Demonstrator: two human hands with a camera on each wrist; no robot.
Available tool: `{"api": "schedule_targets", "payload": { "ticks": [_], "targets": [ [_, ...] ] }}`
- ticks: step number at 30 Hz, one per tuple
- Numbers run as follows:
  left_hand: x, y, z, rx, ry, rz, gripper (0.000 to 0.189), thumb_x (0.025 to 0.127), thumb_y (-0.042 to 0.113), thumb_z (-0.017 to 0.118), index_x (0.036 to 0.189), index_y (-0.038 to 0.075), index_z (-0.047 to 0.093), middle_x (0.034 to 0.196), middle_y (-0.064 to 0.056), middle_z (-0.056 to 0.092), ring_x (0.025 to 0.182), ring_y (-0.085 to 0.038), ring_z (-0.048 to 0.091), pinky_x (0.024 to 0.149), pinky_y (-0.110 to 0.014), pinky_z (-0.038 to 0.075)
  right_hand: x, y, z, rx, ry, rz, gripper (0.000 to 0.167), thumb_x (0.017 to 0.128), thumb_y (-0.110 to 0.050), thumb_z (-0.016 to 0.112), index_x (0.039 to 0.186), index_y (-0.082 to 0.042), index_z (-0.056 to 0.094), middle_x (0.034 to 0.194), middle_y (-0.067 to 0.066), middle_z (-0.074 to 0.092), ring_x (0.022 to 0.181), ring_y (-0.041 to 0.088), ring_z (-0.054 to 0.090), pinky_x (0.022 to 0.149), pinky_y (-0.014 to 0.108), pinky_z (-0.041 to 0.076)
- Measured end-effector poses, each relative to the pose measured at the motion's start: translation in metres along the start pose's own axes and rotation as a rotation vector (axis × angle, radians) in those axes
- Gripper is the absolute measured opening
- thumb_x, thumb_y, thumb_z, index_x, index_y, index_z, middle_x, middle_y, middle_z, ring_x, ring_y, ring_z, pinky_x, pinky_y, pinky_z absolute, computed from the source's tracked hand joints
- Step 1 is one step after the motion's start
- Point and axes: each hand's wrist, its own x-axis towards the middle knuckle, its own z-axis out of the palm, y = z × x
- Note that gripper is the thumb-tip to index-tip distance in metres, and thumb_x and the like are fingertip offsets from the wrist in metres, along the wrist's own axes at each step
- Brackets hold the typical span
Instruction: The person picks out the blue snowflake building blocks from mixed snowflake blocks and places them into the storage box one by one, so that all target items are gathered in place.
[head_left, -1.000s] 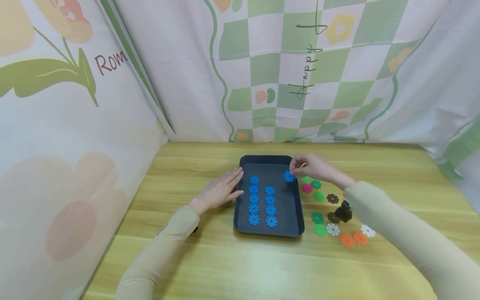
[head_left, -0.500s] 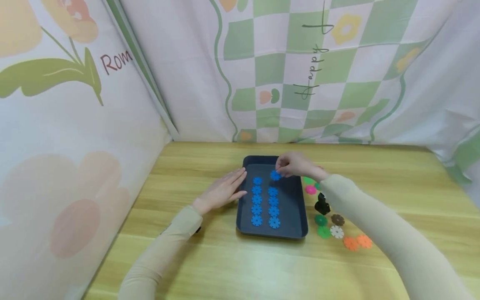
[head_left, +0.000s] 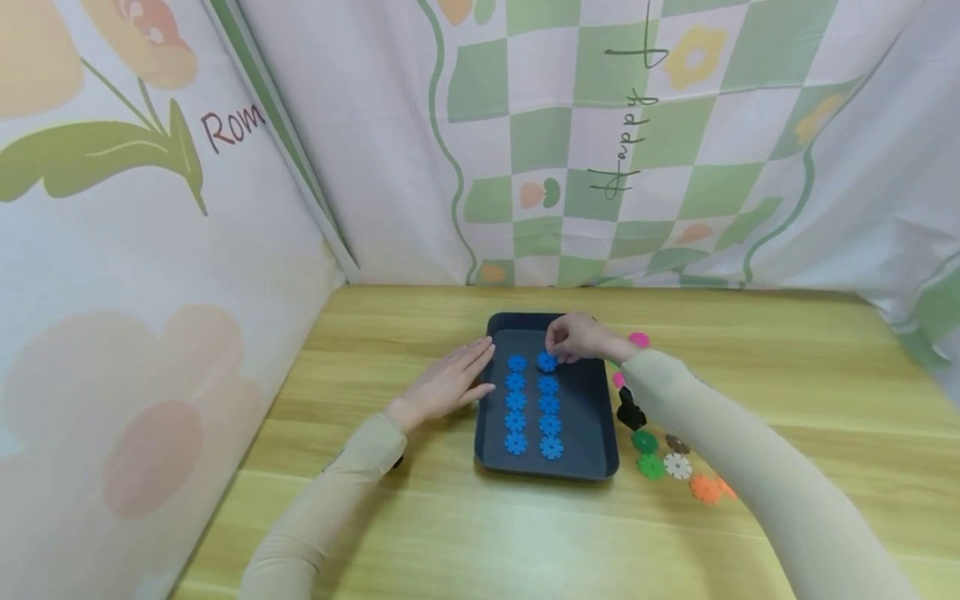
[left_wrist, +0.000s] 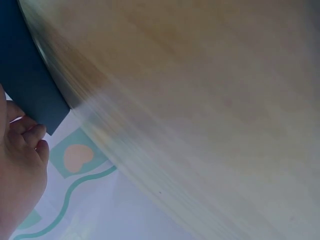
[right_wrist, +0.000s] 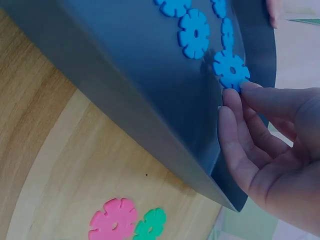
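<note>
My right hand (head_left: 583, 337) pinches a notched blue plastic disc (head_left: 546, 362) between thumb and fingertips, over the far part of a dark grey tray (head_left: 588, 425). In the right wrist view this snowflake disc (right_wrist: 231, 70) is tilted, its edge between the thumb and fingers of the right hand (right_wrist: 285, 142). Two columns of blue discs (head_left: 515, 401) lie in the tray; the held one is at the far end of the right column. My left hand (head_left: 447, 383) rests with extended fingers against the tray's left rim. The left wrist view shows part of that hand (left_wrist: 25, 160) beside the tray wall (left_wrist: 35, 75).
Loose discs lie on the wooden table right of the tray: green (head_left: 651, 466), white (head_left: 677, 465), orange (head_left: 706, 489) and pink (head_left: 639, 339). My right forearm (head_left: 742, 442) covers part of that area. A printed curtain (head_left: 600, 150) hangs behind the table.
My right hand has carried the blue disc left from the tray's right rim to the far end of the right column, then slightly lower. My left hand has stayed at the left rim.
</note>
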Motion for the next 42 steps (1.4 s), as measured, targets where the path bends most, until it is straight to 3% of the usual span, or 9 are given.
{"api": "schedule_targets", "payload": {
  "ticks": [23,34,42],
  "targets": [
    [0.002,0.003,0.001,0.016,-0.005,-0.001,0.070,0.105,0.050,0.037,0.159,0.007,0.021,0.167,-0.009,0.018,0.155,-0.023,0.022,0.127,-0.037,0.025,0.001,0.005,0.004,-0.034,-0.012,0.108,0.012,0.095,-0.002,0.059,0.098,0.004,0.069,0.095,0.017,0.073,0.081,0.023,0.072,0.074,0.033,0.064],
    [0.002,0.002,0.004,0.022,-0.006,-0.002,0.071,0.105,0.051,0.036,0.159,0.007,0.021,0.167,-0.009,0.017,0.155,-0.023,0.022,0.127,-0.037,0.024,-0.002,0.005,0.003,-0.009,0.002,0.095,0.012,0.096,-0.003,0.059,0.099,0.005,0.068,0.097,0.019,0.073,0.084,0.025,0.072,0.076,0.035,0.064],
    [0.000,0.000,0.003,-0.005,-0.006,-0.001,0.070,0.106,0.050,0.036,0.158,0.006,0.021,0.167,-0.011,0.018,0.155,-0.024,0.022,0.127,-0.038,0.024,-0.009,0.002,0.000,0.022,-0.010,0.025,0.014,0.098,-0.005,0.058,0.101,0.005,0.067,0.100,0.022,0.071,0.089,0.030,0.070,0.079,0.037,0.063]
  ]
}}
